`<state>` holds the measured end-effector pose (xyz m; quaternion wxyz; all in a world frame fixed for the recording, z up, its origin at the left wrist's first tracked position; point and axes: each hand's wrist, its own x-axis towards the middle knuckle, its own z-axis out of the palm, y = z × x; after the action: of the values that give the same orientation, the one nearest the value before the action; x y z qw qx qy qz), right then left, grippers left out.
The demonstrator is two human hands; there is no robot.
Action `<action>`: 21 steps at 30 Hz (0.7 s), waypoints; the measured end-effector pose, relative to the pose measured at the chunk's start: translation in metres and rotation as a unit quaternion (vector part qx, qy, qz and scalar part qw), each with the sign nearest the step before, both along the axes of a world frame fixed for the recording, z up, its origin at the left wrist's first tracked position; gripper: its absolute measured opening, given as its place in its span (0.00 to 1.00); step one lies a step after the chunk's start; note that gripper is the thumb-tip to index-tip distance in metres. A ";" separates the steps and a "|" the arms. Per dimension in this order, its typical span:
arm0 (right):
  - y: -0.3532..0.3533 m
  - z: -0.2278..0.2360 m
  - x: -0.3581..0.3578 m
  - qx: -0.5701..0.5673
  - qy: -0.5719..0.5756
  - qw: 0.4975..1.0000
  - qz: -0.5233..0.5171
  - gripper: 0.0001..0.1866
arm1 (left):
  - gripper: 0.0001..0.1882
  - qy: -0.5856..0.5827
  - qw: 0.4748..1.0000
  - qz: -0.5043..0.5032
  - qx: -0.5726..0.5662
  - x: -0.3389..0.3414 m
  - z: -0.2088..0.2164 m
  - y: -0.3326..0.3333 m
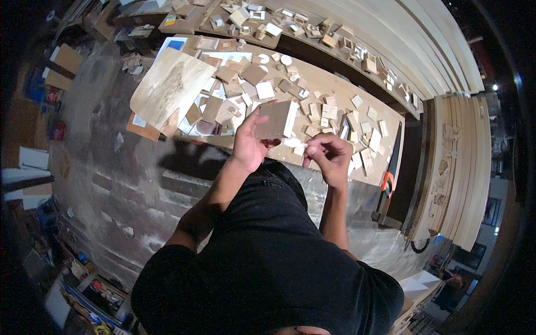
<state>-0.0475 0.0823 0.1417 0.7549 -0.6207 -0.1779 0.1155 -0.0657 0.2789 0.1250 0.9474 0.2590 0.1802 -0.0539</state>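
A flat-faced wooden block [273, 124], brown on its broad face with a paler edge on the right, is held up over the front of the workbench. My left hand [249, 146] grips it from the left, the thumb on the near side and the fingers partly hidden behind it. Close to its lower right corner, my right hand [333, 156] is closed in a pinch. A small bright white thing [293, 143] lies between the block and those fingertips. It is overexposed, so its kind and whether the fingers hold it cannot be made out.
Many loose wood offcuts [329, 111] cover the workbench [312, 75]. A large pale board [173, 89] overhangs its left end. At the right end sits a handsaw with an orange handle [388, 181]. Long planks [458, 167] are stacked farther right; a shelf [324, 53] behind carries small wooden pieces.
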 end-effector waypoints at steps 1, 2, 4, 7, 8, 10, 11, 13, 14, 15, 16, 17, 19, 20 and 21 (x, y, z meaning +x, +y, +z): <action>0.001 -0.005 0.002 0.021 0.004 1.000 -0.007 0.06 | 0.24 -0.030 0.999 -0.017 -0.005 -0.003 -0.007 0.006; 0.004 -0.007 0.006 0.009 0.002 0.999 -0.035 0.06 | 0.24 -0.059 0.998 -0.034 -0.010 -0.005 -0.017 0.013; 0.020 -0.010 0.016 0.013 0.029 0.998 -0.060 0.06 | 0.24 -0.085 0.995 -0.054 -0.017 -0.009 -0.025 0.018; 0.031 -0.013 0.018 -0.021 0.043 0.998 -0.035 0.05 | 0.23 -0.064 0.997 -0.039 -0.016 -0.014 -0.031 0.021; 0.030 -0.013 0.012 -0.035 0.047 0.998 -0.023 0.05 | 0.23 -0.047 0.999 -0.024 -0.011 -0.013 -0.033 0.022; 0.026 -0.013 0.002 -0.060 0.055 0.997 0.009 0.04 | 0.23 -0.004 1.000 0.005 0.013 -0.013 -0.034 0.027; 0.025 -0.014 0.004 -0.042 0.051 0.998 0.014 0.04 | 0.23 0.022 0.999 0.020 0.031 -0.013 -0.033 0.033; 0.019 -0.017 0.003 -0.013 0.045 0.999 0.013 0.04 | 0.24 0.027 0.998 0.048 0.034 -0.013 -0.038 0.047; 0.016 -0.022 0.007 0.004 0.042 0.999 -0.014 0.04 | 0.24 0.020 0.997 0.060 0.045 -0.009 -0.041 0.055; 0.013 -0.027 0.012 0.009 0.036 0.999 -0.038 0.04 | 0.24 0.018 0.996 0.072 0.057 -0.009 -0.042 0.064; 0.008 -0.032 0.017 0.026 0.034 0.998 -0.055 0.05 | 0.24 -0.088 0.991 0.082 0.064 -0.016 -0.049 0.073; 0.003 -0.036 0.020 0.042 0.033 0.996 -0.072 0.05 | 0.25 -0.052 0.993 0.096 0.051 -0.018 -0.054 0.081; 0.002 -0.034 0.023 0.051 0.056 0.991 -0.107 0.06 | 0.24 0.007 0.992 0.123 0.035 -0.020 -0.068 0.091; -0.001 -0.036 0.023 0.045 0.058 0.991 -0.113 0.06 | 0.23 0.001 0.993 0.114 0.026 -0.023 -0.074 0.095; -0.006 -0.037 0.024 0.051 0.068 0.990 -0.113 0.06 | 0.22 -0.005 0.994 0.105 0.016 -0.023 -0.075 0.097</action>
<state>-0.0237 0.0761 0.1042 0.8043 -0.5878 -0.0606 0.0624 -0.0887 0.3762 0.0501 0.9445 0.2539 0.2022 0.0502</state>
